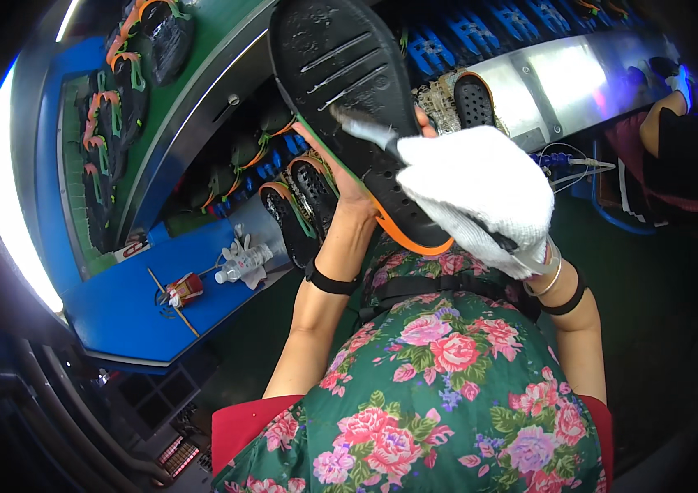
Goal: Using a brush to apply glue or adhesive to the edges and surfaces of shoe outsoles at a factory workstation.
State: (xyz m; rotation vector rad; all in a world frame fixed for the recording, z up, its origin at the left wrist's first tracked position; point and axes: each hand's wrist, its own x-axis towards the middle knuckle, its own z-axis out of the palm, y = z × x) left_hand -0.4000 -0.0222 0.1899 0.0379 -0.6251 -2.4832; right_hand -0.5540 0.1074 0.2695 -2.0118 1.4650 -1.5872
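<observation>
– Shoe sole [353, 78], black, orange rim at its near end. Where?
– 12 o'clock, held up with its slotted, perforated face to camera. Wet shine on it.
– Left hand [347, 181]?
– Bare, fingers gripping the sole's edges from behind.
– Right hand [480, 197]?
– 2 o'clock, white knit glove, fingers closed on a brush [371, 133]. Bristles look to be against the sole; individual fingers hard to make out.
– Nearby?
– Two more black soles [314, 193] at 10 o'clock, just left of the left forearm. Blue table [131, 308] at 8 to 9, clear plastic bottle [244, 264] lying on it.
– Other people?
– Someone's bare arm [663, 123], 2 o'clock, well apart.
</observation>
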